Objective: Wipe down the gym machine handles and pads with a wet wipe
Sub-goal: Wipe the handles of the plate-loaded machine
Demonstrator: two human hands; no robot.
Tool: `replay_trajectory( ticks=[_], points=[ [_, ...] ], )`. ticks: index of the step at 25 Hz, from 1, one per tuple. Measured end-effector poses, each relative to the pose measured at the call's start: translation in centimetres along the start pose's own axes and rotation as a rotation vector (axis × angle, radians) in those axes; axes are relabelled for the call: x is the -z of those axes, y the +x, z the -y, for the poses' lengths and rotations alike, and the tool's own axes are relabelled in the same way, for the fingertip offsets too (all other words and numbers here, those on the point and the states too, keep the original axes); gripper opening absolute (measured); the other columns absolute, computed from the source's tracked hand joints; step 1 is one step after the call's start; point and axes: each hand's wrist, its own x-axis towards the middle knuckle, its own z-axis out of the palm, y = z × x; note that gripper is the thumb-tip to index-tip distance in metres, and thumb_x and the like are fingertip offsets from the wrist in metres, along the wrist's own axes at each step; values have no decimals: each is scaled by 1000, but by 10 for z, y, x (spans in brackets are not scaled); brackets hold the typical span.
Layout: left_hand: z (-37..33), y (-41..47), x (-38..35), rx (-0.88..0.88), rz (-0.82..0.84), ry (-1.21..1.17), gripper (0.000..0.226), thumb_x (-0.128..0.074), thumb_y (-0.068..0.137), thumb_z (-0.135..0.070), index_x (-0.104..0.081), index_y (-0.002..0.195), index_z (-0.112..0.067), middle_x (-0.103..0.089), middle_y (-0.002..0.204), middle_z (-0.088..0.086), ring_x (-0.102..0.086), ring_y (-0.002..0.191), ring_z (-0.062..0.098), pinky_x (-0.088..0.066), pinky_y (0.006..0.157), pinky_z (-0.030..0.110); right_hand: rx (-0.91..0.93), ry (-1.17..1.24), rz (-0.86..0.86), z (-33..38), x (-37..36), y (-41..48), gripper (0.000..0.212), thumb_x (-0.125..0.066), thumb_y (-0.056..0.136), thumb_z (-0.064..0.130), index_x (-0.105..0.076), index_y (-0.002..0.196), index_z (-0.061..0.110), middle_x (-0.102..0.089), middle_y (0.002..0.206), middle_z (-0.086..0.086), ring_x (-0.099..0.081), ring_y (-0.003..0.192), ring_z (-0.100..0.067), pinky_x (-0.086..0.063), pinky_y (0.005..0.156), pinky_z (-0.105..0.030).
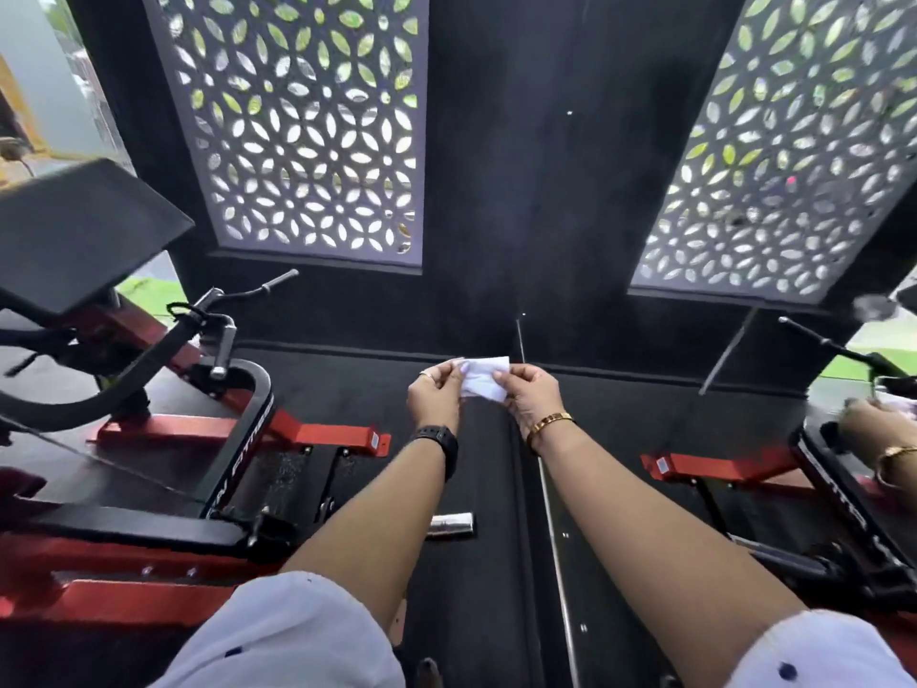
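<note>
Left hand point(434, 397) and right hand point(533, 397) pinch a white wet wipe point(484, 380) by opposite edges, mid-air beside the red-framed gym machine point(327, 432); limp, light, prob. damp (blur hides texture), so best held at corners.

A perforated left screen point(307, 126) and a matching right screen point(784, 156), both with petal-shaped cut-outs, stand at the far side, with a black wall point(546, 166) between them. Green foliage shows through the holes. A short silver cylinder point(450, 524) lies on the black floor point(347, 384), near centre.
</note>
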Motion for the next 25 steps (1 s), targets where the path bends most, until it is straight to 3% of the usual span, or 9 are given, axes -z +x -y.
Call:
replay_trajectory(
  ticks=[2, 6, 9, 12, 16, 19, 23, 25],
  points=[
    [7, 49, -14, -4, -18, -7, 11, -73, 82, -14, -69, 77, -23, -73, 88, 9, -67, 84, 21, -55, 86, 38, -11, 11, 12, 2, -12, 49, 15, -63, 82, -9, -60, 79, 5, -64, 78, -14, -61, 71, -25, -53, 78, -42],
    [8, 156, -36, -5, -54, 0, 15, -73, 81, -12, -70, 74, -25, -72, 82, 3, -67, 82, 20, -55, 87, 40, -51, 37, 49, 10, -49, 142, 13, -60, 84, -9, -59, 80, 3, -65, 73, -11, -64, 64, -19, -56, 63, -31],
    [-4, 235, -46, -24, -90, 0, 14, -74, 81, -12, -70, 74, -24, -72, 80, 0, -67, 80, 19, -55, 85, 39, -42, 8, 78, 27, -89, 215, 11, -59, 88, 1, -55, 83, 10, -60, 77, -7, -59, 66, -17, -49, 60, -30],
    [-10, 299, -49, -74, -131, 36, 8, -73, 82, -14, -70, 79, -21, -73, 86, 5, -68, 86, 24, -55, 87, 42, -11, 38, 142, 38, -129, 276, 13, -63, 88, 11, -52, 95, 12, -62, 86, -5, -61, 74, -16, -51, 66, -29],
    [-8, 352, -29, -66, -235, 15, 15, -73, 81, -13, -71, 74, -27, -73, 87, 7, -69, 88, 27, -54, 87, 44, -91, 50, 248, 22, -176, 332, 29, -64, 86, 3, -51, 112, 5, -61, 99, -14, -61, 87, -25, -51, 83, -38],
    [-8, 394, 8, -67, -391, 7, 11, -73, 80, -10, -71, 76, -20, -72, 88, 13, -67, 87, 26, -54, 86, 45, -153, -25, 403, 2, -230, 363, 12, -60, 86, -3, -55, 92, 6, -61, 86, -12, -60, 73, -22, -52, 68, -30],
    [-24, 443, 47, -139, -610, 21, 7, -72, 82, -12, -70, 80, -19, -71, 85, 11, -66, 82, 22, -55, 80, 36, -240, -44, 616, -13, -302, 398, 16, -60, 86, 0, -52, 78, 11, -61, 73, -6, -58, 63, -15, -46, 55, -24],
    [-35, 465, 60, -165, -695, 4, 4, -70, 83, -7, -70, 86, -10, -69, 81, 7, -63, 77, 17, -53, 74, 28, -293, 12, 682, -12, -337, 414, 19, -55, 86, -5, -51, 76, 10, -61, 66, -4, -59, 58, -15, -46, 50, -22]
  ],
)
